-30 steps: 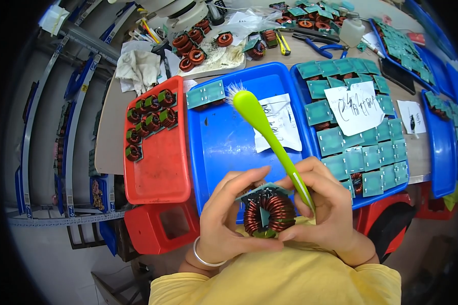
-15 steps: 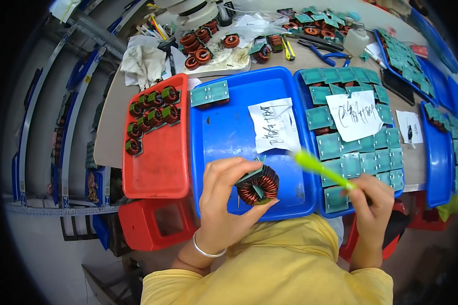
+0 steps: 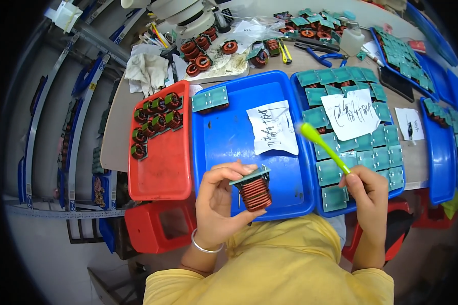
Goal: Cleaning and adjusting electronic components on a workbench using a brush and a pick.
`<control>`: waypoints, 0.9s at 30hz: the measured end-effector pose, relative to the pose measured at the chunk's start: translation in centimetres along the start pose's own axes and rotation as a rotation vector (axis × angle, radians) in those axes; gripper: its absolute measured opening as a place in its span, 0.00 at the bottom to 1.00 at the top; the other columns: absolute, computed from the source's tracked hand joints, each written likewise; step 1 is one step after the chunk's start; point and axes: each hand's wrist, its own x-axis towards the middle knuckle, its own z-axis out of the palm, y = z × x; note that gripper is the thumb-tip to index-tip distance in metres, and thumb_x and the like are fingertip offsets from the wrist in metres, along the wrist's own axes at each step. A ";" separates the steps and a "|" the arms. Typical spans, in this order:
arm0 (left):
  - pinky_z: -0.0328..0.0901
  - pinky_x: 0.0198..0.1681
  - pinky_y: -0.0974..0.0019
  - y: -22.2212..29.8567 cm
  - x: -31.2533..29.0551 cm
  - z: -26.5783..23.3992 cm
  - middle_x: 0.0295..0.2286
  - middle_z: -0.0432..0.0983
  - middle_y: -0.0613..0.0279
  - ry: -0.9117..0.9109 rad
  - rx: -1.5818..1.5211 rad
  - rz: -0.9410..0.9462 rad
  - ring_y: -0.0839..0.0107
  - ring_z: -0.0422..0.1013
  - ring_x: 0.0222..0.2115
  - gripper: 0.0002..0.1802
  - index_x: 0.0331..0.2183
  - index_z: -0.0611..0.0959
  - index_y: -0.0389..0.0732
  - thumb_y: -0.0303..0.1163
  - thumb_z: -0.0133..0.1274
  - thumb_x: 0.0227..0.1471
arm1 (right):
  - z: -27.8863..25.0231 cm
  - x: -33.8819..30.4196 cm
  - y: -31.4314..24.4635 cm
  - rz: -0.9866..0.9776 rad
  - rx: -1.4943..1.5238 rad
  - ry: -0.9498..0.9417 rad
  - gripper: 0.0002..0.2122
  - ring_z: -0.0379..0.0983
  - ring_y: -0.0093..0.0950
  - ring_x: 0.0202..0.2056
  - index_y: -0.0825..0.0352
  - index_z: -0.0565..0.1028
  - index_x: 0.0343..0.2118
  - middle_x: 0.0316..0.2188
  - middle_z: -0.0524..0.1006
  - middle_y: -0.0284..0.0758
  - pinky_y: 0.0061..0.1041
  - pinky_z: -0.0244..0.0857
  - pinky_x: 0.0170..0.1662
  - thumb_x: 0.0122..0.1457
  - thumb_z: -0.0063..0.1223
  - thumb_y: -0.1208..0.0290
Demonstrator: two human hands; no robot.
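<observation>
My left hand pinches a copper-wound toroidal coil between thumb and fingers, above the near edge of the blue tray. A small green circuit board sits on top of the coil, and its windings face outward. My right hand is closed round the thin end of a lime-green stick. The stick's thicker, rounded end points up and left, apart from the coil. Inside the blue tray are coils with green boards at the far left and a handwritten paper.
A red tray with several coils stands left. To the right, a second blue tray is packed with board-topped coils under another paper. Behind are blue-handled pliers, a yellow cutter, a white bottle and a cloth.
My left hand has turned the coil: its open ring faced me before, and now its wound side shows with the board on top. The green stick has tilted more upright.
</observation>
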 end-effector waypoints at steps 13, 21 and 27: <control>0.51 0.52 0.54 1.1 1.6 4.0 0.38 0.70 0.55 -0.429 0.300 0.124 0.58 0.65 0.43 0.25 0.34 0.73 0.42 0.30 0.65 0.29 | -0.6 1.2 -0.4 -0.192 0.233 -0.472 0.25 0.67 0.19 0.30 0.69 0.69 0.41 0.35 0.70 0.31 0.17 0.61 0.31 0.39 0.64 0.66; 0.45 0.56 0.60 -1.3 6.6 -2.6 0.51 0.56 0.56 -0.181 0.960 0.043 0.59 0.51 0.53 0.36 0.49 0.64 0.39 0.26 0.56 0.34 | -16.2 2.5 3.2 -0.178 -0.027 0.254 0.24 0.68 0.25 0.38 0.67 0.66 0.40 0.38 0.70 0.35 0.24 0.64 0.39 0.37 0.62 0.78; 0.47 0.56 0.60 -5.8 8.7 -8.1 0.51 0.54 0.55 -0.107 1.158 -0.044 0.57 0.50 0.53 0.38 0.49 0.63 0.40 0.21 0.57 0.32 | -31.8 5.9 10.7 -0.086 -0.870 0.583 0.25 0.66 0.35 0.41 0.65 0.66 0.40 0.40 0.68 0.39 0.29 0.63 0.42 0.34 0.61 0.81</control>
